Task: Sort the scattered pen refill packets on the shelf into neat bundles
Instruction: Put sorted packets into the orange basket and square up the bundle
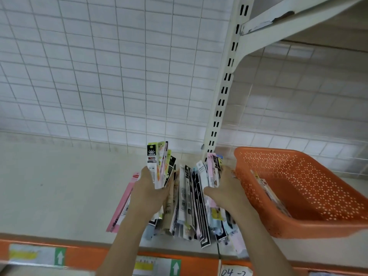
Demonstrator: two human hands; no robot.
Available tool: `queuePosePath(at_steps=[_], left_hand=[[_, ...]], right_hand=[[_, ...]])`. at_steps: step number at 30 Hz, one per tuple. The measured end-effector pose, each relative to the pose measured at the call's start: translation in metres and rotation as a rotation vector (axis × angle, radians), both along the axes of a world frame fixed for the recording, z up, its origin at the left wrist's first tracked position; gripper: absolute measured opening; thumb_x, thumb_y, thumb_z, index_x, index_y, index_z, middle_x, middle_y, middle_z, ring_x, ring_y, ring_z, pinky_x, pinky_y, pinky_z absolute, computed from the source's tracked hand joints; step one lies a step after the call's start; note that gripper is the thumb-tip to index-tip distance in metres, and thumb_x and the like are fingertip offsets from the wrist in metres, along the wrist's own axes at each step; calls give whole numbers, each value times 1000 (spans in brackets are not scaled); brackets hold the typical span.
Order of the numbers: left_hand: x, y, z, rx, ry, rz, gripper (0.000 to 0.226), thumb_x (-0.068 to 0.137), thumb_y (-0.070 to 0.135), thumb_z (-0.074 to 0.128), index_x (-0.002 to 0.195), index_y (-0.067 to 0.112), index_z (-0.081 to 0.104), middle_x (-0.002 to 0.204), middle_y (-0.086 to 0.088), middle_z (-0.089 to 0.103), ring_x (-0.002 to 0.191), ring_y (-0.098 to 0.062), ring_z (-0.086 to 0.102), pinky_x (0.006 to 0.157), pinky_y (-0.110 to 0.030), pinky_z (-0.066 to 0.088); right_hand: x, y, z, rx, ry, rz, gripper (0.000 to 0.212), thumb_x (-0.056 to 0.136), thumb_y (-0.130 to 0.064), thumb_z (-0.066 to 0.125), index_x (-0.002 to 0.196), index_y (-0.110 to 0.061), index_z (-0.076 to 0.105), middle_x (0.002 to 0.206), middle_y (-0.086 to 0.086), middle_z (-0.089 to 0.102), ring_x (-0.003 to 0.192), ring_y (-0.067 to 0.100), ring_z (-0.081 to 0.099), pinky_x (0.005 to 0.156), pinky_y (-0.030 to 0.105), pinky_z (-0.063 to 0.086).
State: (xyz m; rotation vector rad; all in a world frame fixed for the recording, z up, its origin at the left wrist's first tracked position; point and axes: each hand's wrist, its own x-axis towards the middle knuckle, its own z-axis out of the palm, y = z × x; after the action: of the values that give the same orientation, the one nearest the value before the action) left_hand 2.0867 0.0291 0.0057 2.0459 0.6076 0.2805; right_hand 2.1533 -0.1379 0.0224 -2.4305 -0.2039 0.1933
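hands grip flat glossy packet bundles: left hand (148, 191), right hand (223, 186), beside perforated orange basket (298, 222).

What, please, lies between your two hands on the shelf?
In the head view, loose refill packets fill the gap between the left hand and right hand.

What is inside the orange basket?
The orange basket holds a few refill packets lying along its left wall. Its near wall hides part of the bottom, so more could lie there.
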Motion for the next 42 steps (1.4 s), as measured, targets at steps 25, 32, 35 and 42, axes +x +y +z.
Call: queuePosePath(at_steps=[25,32,35,42], left_hand=[[-5,-10,34,-8,-178,98,43,83,4,56,121,4,37,100,-16,53,65,-17,42,51,-24,33],[9,-19,67,14,-281,78,31,86,9,56,107,11,33,85,-15,56,64,-21,48,47,-25,33],[17,-44,77,12,-325,-8,21,86,8,55,92,12,35,70,1,36,58,-16,35,47,-21,28],[37,-113,85,14,-383,-215,34,87,15,56,86,36,29,71,15,26,60,-6,32,50,-15,28]], right_hand=[[33,-11,53,316,-188,145,71,89,-2,51,143,-16,8,115,8,55,67,10,52,42,12,39],[39,-49,110,589,-242,59,69,87,-3,53,139,-25,14,110,-2,55,85,13,58,61,20,44],[50,-85,113,618,-380,-34,68,86,-1,54,139,-20,16,95,-10,55,79,5,57,58,16,42],[68,-161,61,365,-434,-145,73,86,4,53,142,-13,9,109,9,57,72,19,55,51,13,40]])
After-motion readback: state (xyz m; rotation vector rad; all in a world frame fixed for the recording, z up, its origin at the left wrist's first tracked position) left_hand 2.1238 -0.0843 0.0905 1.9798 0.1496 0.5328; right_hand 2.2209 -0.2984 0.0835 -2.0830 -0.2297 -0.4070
